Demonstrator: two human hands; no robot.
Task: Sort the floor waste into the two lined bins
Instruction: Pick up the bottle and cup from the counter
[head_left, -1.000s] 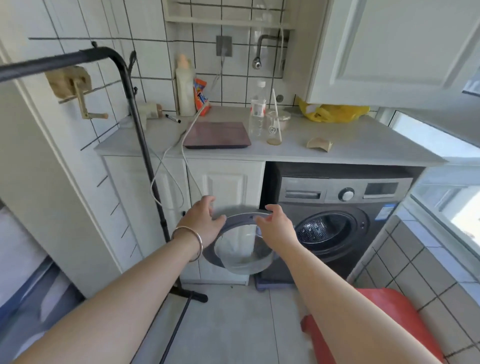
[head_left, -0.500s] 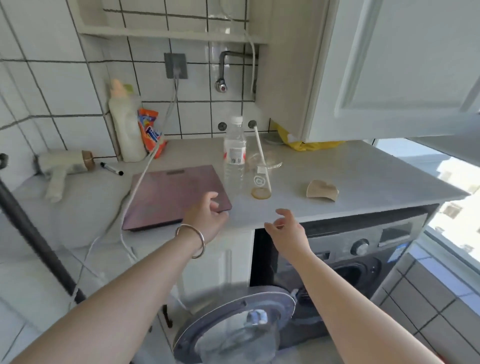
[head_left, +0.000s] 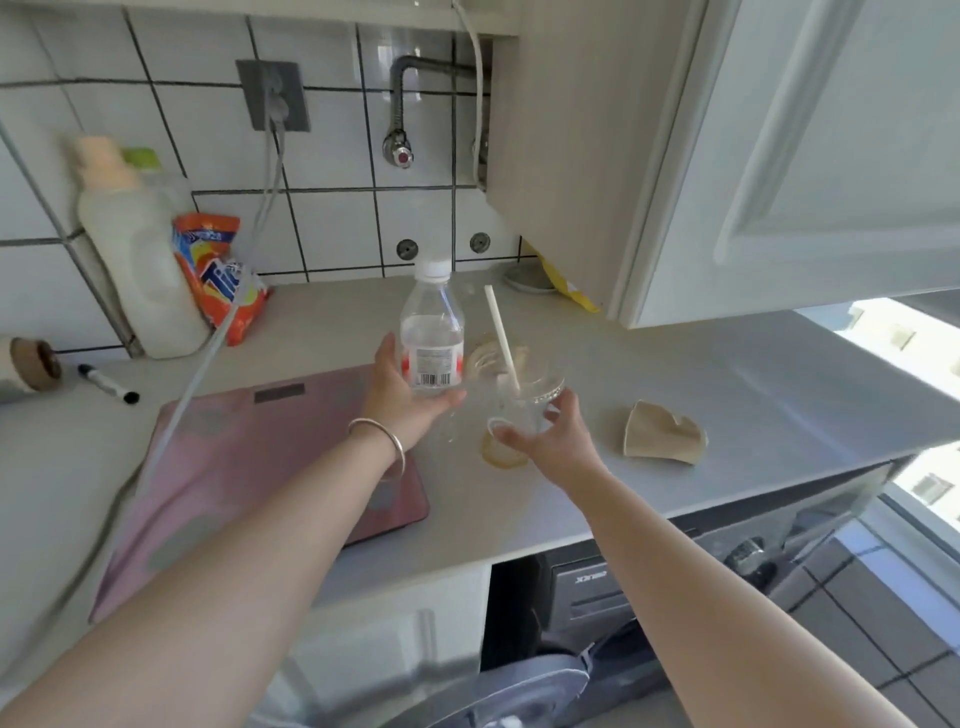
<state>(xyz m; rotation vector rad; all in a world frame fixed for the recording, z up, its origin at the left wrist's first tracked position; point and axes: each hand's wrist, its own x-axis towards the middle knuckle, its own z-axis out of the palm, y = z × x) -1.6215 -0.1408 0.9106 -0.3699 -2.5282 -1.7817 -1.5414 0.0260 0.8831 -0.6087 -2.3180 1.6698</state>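
Note:
On the grey countertop (head_left: 727, 374) stands a clear plastic bottle (head_left: 432, 322) with a white cap and a little water. My left hand (head_left: 402, 397) wraps round its lower part, fingers on its left side and thumb across the front. Right of it is a clear plastic cup (head_left: 530, 400) with a white straw (head_left: 501, 338) and brown dregs at the bottom. My right hand (head_left: 545, 436) grips this cup, thumb on the left and fingers at its right rim. A crushed brown paper cup (head_left: 660, 434) lies further right. No bins are in view.
A pink scale (head_left: 249, 467) lies left of the bottle under a white cable (head_left: 218, 338). A detergent jug (head_left: 140, 260), an orange pouch (head_left: 218, 280) and a marker (head_left: 106, 384) sit at the back left. A wall cabinet (head_left: 779, 156) overhangs on the right. The washing machine (head_left: 597, 587) door (head_left: 467, 691) hangs open below.
My hands left the washer door, rose to the counter and reached forward. The left now holds the bottle and the right holds the cup. The view has moved closer to the counter.

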